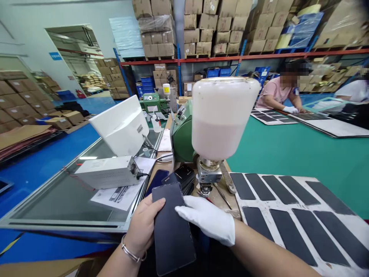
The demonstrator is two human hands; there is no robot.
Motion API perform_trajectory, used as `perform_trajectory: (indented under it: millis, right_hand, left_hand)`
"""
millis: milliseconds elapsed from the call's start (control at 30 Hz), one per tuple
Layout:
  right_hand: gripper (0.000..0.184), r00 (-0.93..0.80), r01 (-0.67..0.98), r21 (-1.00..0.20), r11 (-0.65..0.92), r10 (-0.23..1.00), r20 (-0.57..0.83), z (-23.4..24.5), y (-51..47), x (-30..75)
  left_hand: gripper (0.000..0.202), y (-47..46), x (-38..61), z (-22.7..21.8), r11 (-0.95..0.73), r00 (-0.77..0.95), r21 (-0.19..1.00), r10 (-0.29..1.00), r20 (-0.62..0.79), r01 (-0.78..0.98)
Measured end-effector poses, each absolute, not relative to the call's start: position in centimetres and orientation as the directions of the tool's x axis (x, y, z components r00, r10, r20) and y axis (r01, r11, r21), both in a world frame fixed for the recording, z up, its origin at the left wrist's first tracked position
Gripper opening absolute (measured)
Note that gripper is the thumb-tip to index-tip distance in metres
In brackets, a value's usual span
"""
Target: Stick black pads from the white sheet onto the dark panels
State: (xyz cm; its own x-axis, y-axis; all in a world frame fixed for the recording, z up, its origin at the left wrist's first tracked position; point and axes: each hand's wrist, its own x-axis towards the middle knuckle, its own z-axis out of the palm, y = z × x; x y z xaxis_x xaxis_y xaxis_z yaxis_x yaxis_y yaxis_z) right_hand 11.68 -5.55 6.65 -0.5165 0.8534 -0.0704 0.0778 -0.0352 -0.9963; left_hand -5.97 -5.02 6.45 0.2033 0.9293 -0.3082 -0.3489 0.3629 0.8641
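My left hand (pixel 144 223), bare with a bracelet at the wrist, grips a dark rectangular panel (pixel 173 234) by its left side, thumb flat on its face. On the panel's upper right edge, my right hand (pixel 206 216) in a white glove pinches it, the thumb on the front and the other fingers partly hidden. The panel is tilted towards me, with a thin pale line along its edges. Just beyond it lies a stack of black panels (pixel 184 175) with small marks on the top one. A machine head (pixel 209 177) under a large white bottle (pixel 223 119) stands close behind my right hand.
At right, a white board (pixel 239 200) carries several dark panels in rows on a green table (pixel 276 154). A grey power box (pixel 106 172) and white monitor (pixel 121 125) occupy the left bench. Across the table, a person (pixel 276 90) works with their hands on a board.
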Motion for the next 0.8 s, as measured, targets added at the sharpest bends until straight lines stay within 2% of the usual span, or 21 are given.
perform_trajectory:
  millis: [100,233,300,400,467,533,600,700,800]
  right_hand:
    - [0.036,-0.502,0.047,-0.994,-0.097,0.858,-0.108,6.9,-4.9,11.7]
    - [0.022,-0.337,0.247,-0.959,-0.138,0.916,-0.218,6.7,-5.2,13.5]
    - [0.018,-0.254,0.271,-0.946,-0.176,0.935,-0.246,6.1,-5.9,15.2]
    - [0.021,-0.056,0.170,-0.959,-0.227,0.969,-0.239,5.1,-7.3,18.5]
    - [0.023,0.030,0.037,-0.974,-0.224,0.974,-0.223,4.5,-8.4,21.0]
    - [0.024,0.011,-0.090,-0.972,-0.217,0.976,-0.219,4.2,-9.5,23.2]
    - [0.025,-0.030,-0.151,-0.957,-0.249,0.969,-0.247,4.1,-10.3,25.1]
    - [0.017,0.020,-0.161,-0.942,-0.294,0.953,-0.301,3.9,-10.8,27.2]
    - [0.011,0.079,-0.129,-0.956,-0.265,0.958,-0.276,3.9,-10.1,28.1]
  left_hand:
    - [0.025,-5.5,-6.6,5.8,0.344,0.303,0.913,0.913,-0.272,-0.218]
    - [0.021,-5.2,-5.2,4.2,0.239,0.472,0.969,0.849,-0.237,0.058]
    - [0.019,-5.2,-4.0,3.2,0.207,0.568,0.967,0.782,-0.256,0.151]
    - [0.012,-5.1,-2.4,2.0,0.172,0.732,0.945,0.600,-0.323,0.277]
    - [0.012,-4.6,-1.3,1.4,0.153,0.768,0.938,0.540,-0.343,0.311]
    - [0.005,-3.9,-0.1,1.2,0.167,0.747,0.941,0.574,-0.335,0.294]
    - [0.009,-3.0,1.5,1.2,0.218,0.702,0.953,0.645,-0.303,0.210]
    - [0.023,-2.1,4.2,1.8,0.312,0.644,0.950,0.724,-0.245,0.010]
    - [0.026,-2.1,5.8,2.6,0.343,0.618,0.934,0.758,-0.210,-0.103]
